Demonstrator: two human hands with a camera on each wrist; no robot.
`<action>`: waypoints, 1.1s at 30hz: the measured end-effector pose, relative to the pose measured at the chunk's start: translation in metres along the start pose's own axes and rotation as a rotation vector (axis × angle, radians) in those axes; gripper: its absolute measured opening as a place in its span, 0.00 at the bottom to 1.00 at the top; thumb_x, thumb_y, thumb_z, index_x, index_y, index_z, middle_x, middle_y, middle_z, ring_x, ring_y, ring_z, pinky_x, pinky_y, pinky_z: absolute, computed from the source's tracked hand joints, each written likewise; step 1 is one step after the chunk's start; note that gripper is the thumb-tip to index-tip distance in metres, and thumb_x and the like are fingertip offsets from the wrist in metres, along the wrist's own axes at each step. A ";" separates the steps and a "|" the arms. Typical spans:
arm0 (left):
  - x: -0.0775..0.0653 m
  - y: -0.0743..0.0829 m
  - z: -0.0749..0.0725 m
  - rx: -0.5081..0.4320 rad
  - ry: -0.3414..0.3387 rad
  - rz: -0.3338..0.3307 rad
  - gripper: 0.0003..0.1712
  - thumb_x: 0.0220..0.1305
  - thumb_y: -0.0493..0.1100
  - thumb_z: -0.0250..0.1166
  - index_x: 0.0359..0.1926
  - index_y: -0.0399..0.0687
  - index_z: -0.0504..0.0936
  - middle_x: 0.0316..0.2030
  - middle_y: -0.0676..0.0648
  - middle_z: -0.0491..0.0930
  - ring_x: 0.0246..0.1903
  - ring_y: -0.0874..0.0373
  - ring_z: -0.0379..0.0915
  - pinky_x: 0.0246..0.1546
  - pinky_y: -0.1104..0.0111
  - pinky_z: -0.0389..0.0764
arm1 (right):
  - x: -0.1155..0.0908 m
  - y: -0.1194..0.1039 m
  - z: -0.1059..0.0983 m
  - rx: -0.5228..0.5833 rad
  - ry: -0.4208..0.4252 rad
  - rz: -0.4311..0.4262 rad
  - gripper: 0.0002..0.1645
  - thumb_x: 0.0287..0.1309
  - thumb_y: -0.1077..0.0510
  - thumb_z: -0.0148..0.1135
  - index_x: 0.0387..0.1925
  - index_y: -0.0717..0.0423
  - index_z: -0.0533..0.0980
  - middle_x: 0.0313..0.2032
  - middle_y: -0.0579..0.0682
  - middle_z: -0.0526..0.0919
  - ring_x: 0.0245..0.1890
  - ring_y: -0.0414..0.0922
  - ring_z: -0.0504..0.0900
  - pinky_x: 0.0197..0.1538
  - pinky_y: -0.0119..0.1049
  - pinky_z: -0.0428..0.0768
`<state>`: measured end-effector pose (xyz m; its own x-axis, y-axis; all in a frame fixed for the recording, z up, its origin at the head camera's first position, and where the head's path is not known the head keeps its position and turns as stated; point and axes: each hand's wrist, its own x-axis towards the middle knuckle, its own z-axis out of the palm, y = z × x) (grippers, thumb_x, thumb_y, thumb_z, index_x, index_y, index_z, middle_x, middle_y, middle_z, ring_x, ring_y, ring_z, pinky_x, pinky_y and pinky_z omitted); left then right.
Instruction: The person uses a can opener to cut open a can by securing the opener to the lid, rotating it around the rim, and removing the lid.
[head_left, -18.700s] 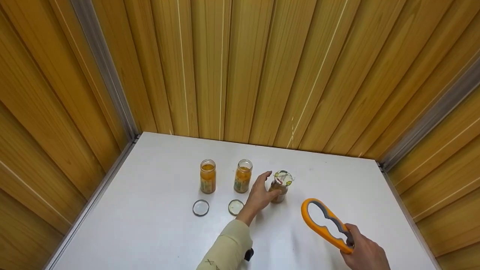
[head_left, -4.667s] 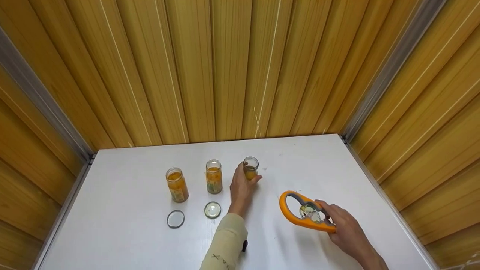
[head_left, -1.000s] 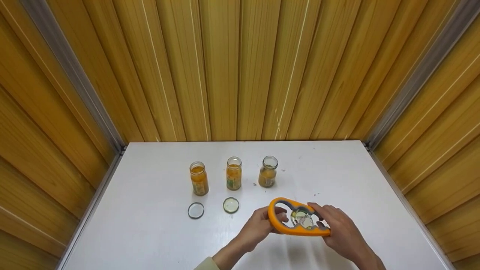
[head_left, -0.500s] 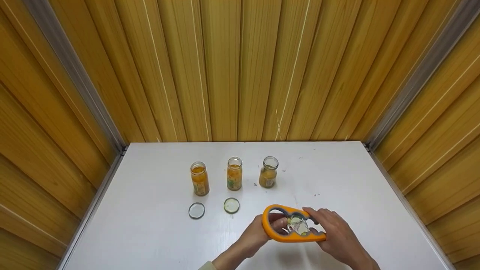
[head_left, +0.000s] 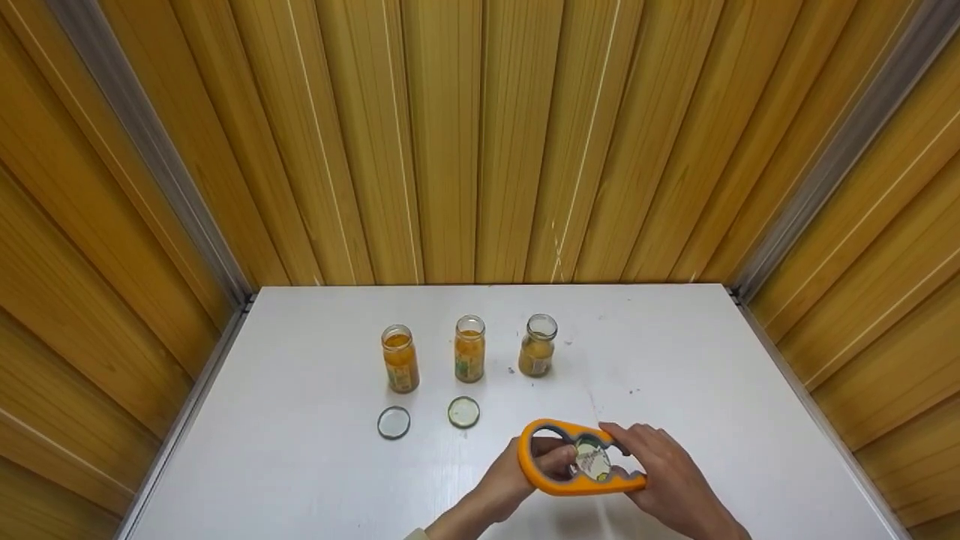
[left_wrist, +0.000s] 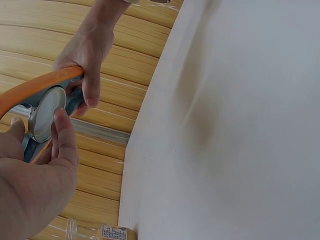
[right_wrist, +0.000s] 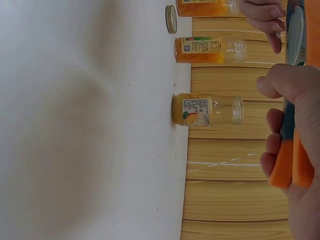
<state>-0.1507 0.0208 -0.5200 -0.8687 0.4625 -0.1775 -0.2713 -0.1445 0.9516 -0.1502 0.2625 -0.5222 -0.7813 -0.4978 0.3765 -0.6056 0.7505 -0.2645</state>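
My right hand (head_left: 669, 480) grips the handles of an orange jar opener (head_left: 526, 457) with grey scalloped inner edges. A patterned jar lid (head_left: 594, 459) sits wedged in its middle gap. My left hand (head_left: 504, 480) reaches in from the other side and pinches the lid, its thumb showing through the opener's large loop. In the left wrist view, thumb and fingertips lie at the rim of the lid's pale underside (left_wrist: 47, 114). Beyond the hands stands an uncapped jar (head_left: 536, 356) with yellowish contents. The opener's handle ends (right_wrist: 281, 164) show below my right fingers in the right wrist view.
Two more uncapped jars, a middle jar (head_left: 469, 356) and a left jar (head_left: 400, 364), hold orange contents. In front of them lie a pale lid (head_left: 463, 412) and a greyer lid (head_left: 394, 423). Wood-patterned panels (head_left: 480, 150) enclose the white table (head_left: 300, 450).
The right-hand jar's lid has come off and into the opener. My left hand has let go of that jar and moved to the lid. The opener has shifted slightly left and nearer.
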 end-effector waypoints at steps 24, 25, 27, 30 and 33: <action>-0.002 -0.003 -0.001 0.050 -0.044 -0.005 0.16 0.55 0.52 0.67 0.40 0.47 0.84 0.33 0.45 0.84 0.32 0.53 0.81 0.35 0.65 0.82 | -0.005 -0.007 0.008 -0.033 -0.030 -0.017 0.45 0.33 0.46 0.75 0.58 0.34 0.66 0.34 0.29 0.68 0.31 0.29 0.67 0.30 0.28 0.70; -0.003 -0.003 -0.001 0.051 -0.044 -0.006 0.16 0.55 0.52 0.67 0.40 0.46 0.84 0.33 0.45 0.84 0.32 0.52 0.81 0.35 0.65 0.82 | -0.006 -0.007 0.009 -0.029 -0.031 -0.018 0.45 0.33 0.46 0.75 0.58 0.34 0.66 0.34 0.29 0.68 0.31 0.30 0.67 0.30 0.28 0.70; -0.003 -0.003 -0.002 0.046 -0.047 -0.009 0.16 0.56 0.51 0.67 0.41 0.46 0.83 0.33 0.44 0.83 0.33 0.52 0.81 0.35 0.65 0.82 | -0.006 -0.007 0.010 -0.025 -0.035 -0.021 0.45 0.33 0.46 0.75 0.58 0.34 0.66 0.35 0.29 0.68 0.31 0.30 0.68 0.30 0.28 0.71; -0.003 -0.002 -0.003 0.043 -0.059 -0.014 0.16 0.56 0.51 0.66 0.41 0.45 0.83 0.33 0.44 0.84 0.33 0.53 0.81 0.35 0.65 0.82 | -0.007 -0.007 0.010 -0.008 -0.049 -0.026 0.44 0.35 0.45 0.74 0.58 0.36 0.66 0.35 0.31 0.70 0.32 0.30 0.69 0.31 0.29 0.72; -0.004 -0.002 -0.005 0.066 -0.064 -0.006 0.15 0.56 0.49 0.66 0.40 0.46 0.84 0.32 0.45 0.84 0.33 0.54 0.81 0.35 0.65 0.81 | -0.007 -0.006 0.010 -0.002 -0.054 -0.037 0.41 0.38 0.45 0.73 0.58 0.38 0.67 0.35 0.32 0.70 0.32 0.30 0.70 0.31 0.29 0.74</action>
<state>-0.1492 0.0149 -0.5231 -0.8380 0.5188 -0.1690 -0.2470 -0.0844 0.9653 -0.1426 0.2572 -0.5318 -0.7652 -0.5484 0.3373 -0.6343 0.7319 -0.2490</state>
